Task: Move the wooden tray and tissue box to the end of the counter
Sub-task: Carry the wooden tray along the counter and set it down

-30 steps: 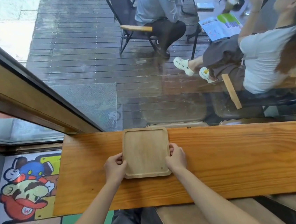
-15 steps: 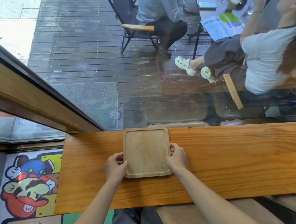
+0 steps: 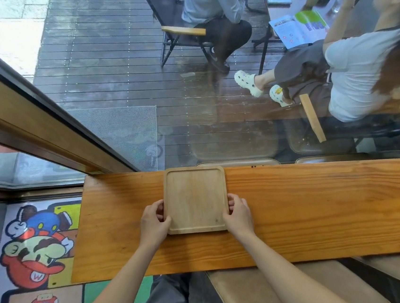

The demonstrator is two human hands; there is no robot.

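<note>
Head view shows the wooden tray point(image 3: 195, 198) lying flat on the wooden counter point(image 3: 323, 207), its far edge at the window side, near the counter's left end but not yet at it. The left hand point(image 3: 153, 221) and the right hand point(image 3: 238, 212) are closed on its two side rims close to the near corners, thumbs on top, probably so the tray stays level and straight while it is slid or lifted to the left. No tissue box is visible, and behind the glass point(image 3: 113, 86) people sit on a terrace.
</note>
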